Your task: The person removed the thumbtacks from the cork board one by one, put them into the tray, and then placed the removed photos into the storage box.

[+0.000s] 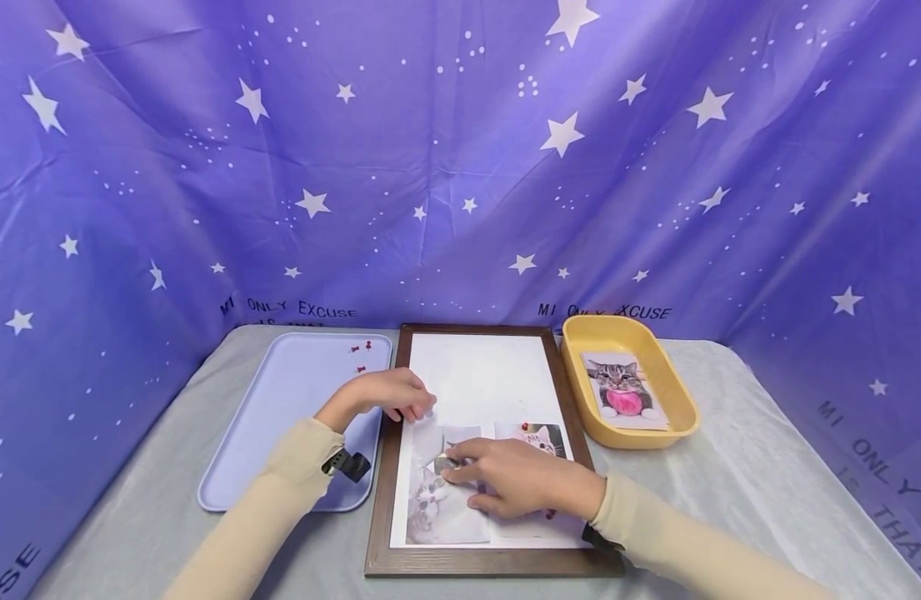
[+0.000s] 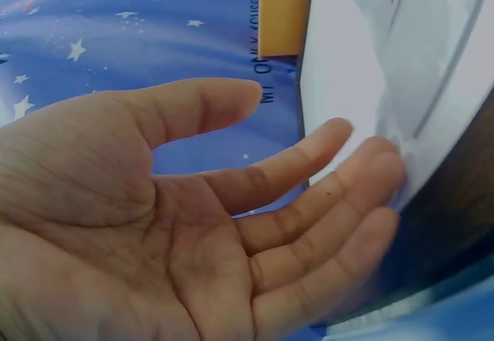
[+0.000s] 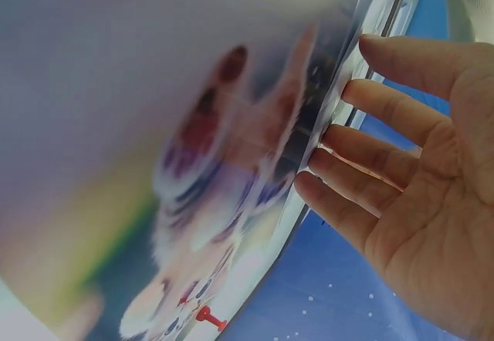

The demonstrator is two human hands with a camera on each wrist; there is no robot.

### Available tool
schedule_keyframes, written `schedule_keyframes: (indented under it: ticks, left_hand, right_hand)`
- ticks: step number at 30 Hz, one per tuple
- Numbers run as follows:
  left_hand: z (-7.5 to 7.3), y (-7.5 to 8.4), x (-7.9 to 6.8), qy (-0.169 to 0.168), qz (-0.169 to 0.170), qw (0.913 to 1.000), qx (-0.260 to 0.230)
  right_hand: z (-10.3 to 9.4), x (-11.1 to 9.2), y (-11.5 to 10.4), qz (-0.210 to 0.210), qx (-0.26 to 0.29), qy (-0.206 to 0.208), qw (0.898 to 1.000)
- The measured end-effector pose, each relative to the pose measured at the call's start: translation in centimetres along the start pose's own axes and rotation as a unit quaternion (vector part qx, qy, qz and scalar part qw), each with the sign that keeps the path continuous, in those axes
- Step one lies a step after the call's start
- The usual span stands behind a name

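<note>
A white board point(image 1: 483, 367) in a brown wooden frame lies on the table, with cat photos on its near half. My right hand point(image 1: 520, 477) reaches over the near-left cat photo point(image 1: 445, 515), its fingertips on that photo's upper part. The right wrist view shows these fingers extended, the thumb apart. Partly under this hand is another cat photo point(image 1: 548, 437), a red pushpin point(image 1: 525, 427) at its top. Above the left photo, my left hand point(image 1: 388, 393) bends over the frame's left side, fingertips touching the white surface. Its fingers are loosely bent with nothing gripped.
To the left sits a pale blue tray point(image 1: 280, 417) with several red pushpins point(image 1: 361, 368) near its far right corner. A yellow bin point(image 1: 678, 400) to the right of the frame holds a cat photo point(image 1: 621, 392). Behind hangs a purple star-patterned curtain point(image 1: 430, 167).
</note>
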State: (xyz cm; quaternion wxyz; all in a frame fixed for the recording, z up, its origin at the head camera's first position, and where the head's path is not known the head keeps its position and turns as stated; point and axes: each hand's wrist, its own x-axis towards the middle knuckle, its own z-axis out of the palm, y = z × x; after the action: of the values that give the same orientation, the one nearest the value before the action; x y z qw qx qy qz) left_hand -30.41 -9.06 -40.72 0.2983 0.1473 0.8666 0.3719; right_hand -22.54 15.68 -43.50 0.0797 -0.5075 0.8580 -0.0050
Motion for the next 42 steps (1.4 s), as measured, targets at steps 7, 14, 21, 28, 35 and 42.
schedule_keyframes:
  ticks: [7, 14, 21, 28, 35, 42]
  left_hand:
    - [-0.2, 0.7, 0.7, -0.016, -0.027, 0.9985, 0.045]
    - [0.2, 0.1, 1.0, -0.006, -0.029, 0.9985, 0.047]
    - [0.6, -0.9, 1.2, -0.005, -0.005, 0.9992, 0.039]
    - [0.8, -1.4, 1.2, 0.000, 0.003, 0.9999, 0.016]
    - [0.7, -1.4, 0.7, -0.015, 0.002, 0.9999, -0.005]
    - [1.0, -1.2, 0.1, -0.063, 0.003, 0.9974, -0.033]
  right_hand:
    - [0.1, 0.0, 0.2, -0.014, -0.008, 0.016, 1.000]
    - [0.0, 0.1, 0.0, 0.004, 0.007, 0.000, 1.000]
    - [-0.2, 0.2, -0.1, 0.012, 0.015, -0.005, 1.000]
    - [-0.1, -0.1, -0.3, 0.017, 0.013, -0.005, 1.000]
    - [0.1, -0.4, -0.2, 0.008, 0.011, 0.009, 1.000]
    - [0.5, -0.5, -0.3, -0.005, 0.006, 0.022, 1.000]
